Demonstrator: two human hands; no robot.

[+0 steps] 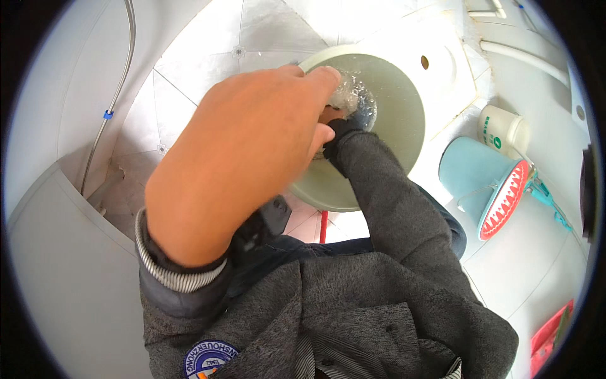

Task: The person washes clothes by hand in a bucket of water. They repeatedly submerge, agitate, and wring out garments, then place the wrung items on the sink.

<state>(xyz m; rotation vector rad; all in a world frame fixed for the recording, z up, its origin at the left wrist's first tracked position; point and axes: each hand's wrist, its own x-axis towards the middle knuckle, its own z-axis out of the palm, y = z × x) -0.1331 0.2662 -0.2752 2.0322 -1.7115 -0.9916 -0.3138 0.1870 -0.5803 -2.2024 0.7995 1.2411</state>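
A round pale green basin (413, 120) of water stands in front of me on the floor. My left hand (252, 139) is raised over its left side, large in view, thumb and forefinger apart; the other fingers are hidden. My right hand (333, 114) reaches down into the basin under it. Only a little of that hand shows, so its fingers and anything in them cannot be seen. Foamy, splashing water (346, 95) is beside it. Close to the right cuff, something dark blue (363, 112) shows in the water.
A white ceramic fixture (445, 69) with a hole lies beyond the basin. On the right are a tipped light-blue bucket (473, 170) with a red toothed pattern and a white tub (499, 129). A metal hose (120, 82) hangs at left; a pale panel (63, 265) stands near left.
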